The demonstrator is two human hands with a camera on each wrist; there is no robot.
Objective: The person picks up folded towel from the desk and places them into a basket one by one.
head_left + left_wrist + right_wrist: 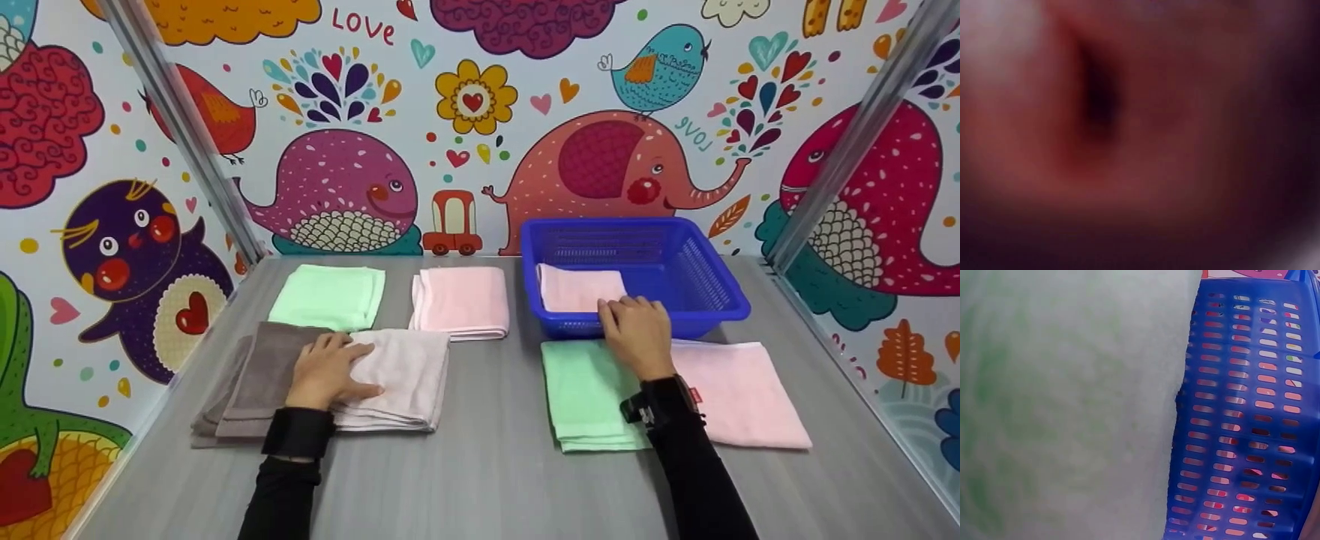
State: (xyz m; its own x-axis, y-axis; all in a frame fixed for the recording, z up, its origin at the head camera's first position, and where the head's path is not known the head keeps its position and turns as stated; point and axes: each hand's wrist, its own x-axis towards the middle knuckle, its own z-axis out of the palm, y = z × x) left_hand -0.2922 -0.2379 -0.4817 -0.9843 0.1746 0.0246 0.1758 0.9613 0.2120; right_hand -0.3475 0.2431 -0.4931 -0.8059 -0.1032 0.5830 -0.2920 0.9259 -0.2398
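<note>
— How is the left hand held?
— It is laid flat, palm down, fingers relaxed and spread, left of the blue basket.
— And the right hand?
— It is rested palm down at the basket's front wall, fingers extended; both forearms are dark-sleeved.

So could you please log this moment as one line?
left hand rests on pale towel | right hand at blue basket rim, over green towel
</note>
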